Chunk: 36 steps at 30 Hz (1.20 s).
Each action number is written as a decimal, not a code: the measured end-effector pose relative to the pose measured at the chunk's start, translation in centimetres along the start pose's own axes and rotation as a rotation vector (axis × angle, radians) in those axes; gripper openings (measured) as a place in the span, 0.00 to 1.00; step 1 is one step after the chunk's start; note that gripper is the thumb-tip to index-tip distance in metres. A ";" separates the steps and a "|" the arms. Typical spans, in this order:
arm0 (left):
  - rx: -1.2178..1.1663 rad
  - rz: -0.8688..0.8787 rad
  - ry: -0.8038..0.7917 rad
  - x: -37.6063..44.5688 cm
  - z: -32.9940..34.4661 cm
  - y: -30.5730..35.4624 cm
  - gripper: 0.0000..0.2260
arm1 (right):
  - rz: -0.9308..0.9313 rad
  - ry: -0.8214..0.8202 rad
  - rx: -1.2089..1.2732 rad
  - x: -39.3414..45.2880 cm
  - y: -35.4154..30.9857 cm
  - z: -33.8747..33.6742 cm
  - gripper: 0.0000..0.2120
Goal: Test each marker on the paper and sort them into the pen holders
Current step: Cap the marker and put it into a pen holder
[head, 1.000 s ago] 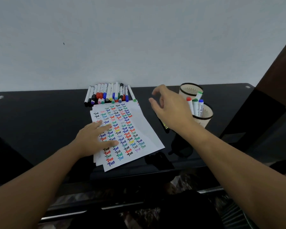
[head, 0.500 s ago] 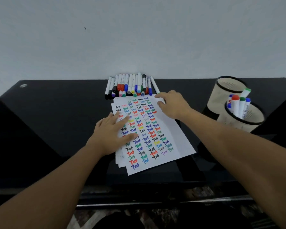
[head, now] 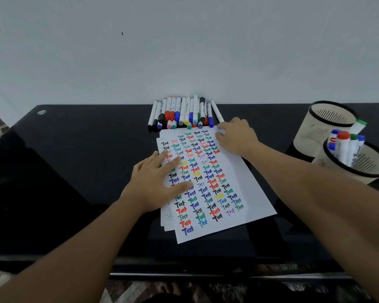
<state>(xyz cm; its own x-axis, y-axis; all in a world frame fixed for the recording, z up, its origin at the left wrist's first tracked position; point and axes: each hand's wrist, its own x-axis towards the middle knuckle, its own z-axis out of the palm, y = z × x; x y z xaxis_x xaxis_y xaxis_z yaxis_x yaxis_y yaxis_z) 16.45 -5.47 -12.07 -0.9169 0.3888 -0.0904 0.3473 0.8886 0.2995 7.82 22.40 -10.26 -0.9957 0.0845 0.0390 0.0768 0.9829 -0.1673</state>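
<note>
White paper (head: 245,189) covered in coloured "Test" words, markers (head: 182,113) rowed beyond it, two pen holders (head: 322,119) right

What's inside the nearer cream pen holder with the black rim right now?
The nearer cream pen holder holds several white markers standing cap-up: red, green and blue caps show, plus more blue behind. Their lower ends and the holder's bottom are hidden by its wall.

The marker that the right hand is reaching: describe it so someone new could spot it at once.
Start at the row of markers lying along the black table's far edge, above the paper. Go to the row's right end: the white marker there lies slanted, its near end at the right hand, unlike its straighter neighbours.
</note>
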 end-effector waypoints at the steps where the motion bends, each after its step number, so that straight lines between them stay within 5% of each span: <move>1: -0.001 -0.001 -0.001 0.0 0.0 0.0 0.40 | -0.007 0.008 -0.005 0.1 0.0 0.0 0.21; 4: -0.001 -0.002 -0.001 -0.1 -0.1 0.1 0.40 | -0.033 0.080 0.013 -0.1 0.0 0.0 0.18; 10: 0.008 -0.005 -0.001 0.0 -0.1 0.0 0.40 | -0.168 0.548 0.081 -1.7 0.2 -1.2 0.03; 13: 0.005 -0.008 0.000 -0.1 -0.1 0.1 0.40 | -0.328 0.638 0.129 -3.0 -0.1 -1.9 0.04; 17: -0.006 -0.008 0.017 -0.2 -0.1 0.2 0.40 | -0.508 0.482 0.198 -5.4 -1.6 -2.6 0.13; 24: -0.007 -0.013 0.041 -0.3 -0.1 0.4 0.39 | -0.817 0.126 0.029 -7.9 -3.6 -0.3 0.12; 36: -0.031 -0.008 0.068 -0.2 0.1 0.1 0.40 | -0.647 -0.035 0.064 -6.7 -3.4 0.0 0.17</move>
<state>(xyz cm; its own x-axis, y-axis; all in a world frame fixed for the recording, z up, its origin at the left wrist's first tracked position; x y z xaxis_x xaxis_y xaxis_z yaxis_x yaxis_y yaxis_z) 16.66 -5.39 -12.08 -0.9313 0.3632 -0.0282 0.3346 0.8834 0.3281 14.27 18.47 -9.91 -0.8408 -0.5281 0.1193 -0.5414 0.8214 -0.1794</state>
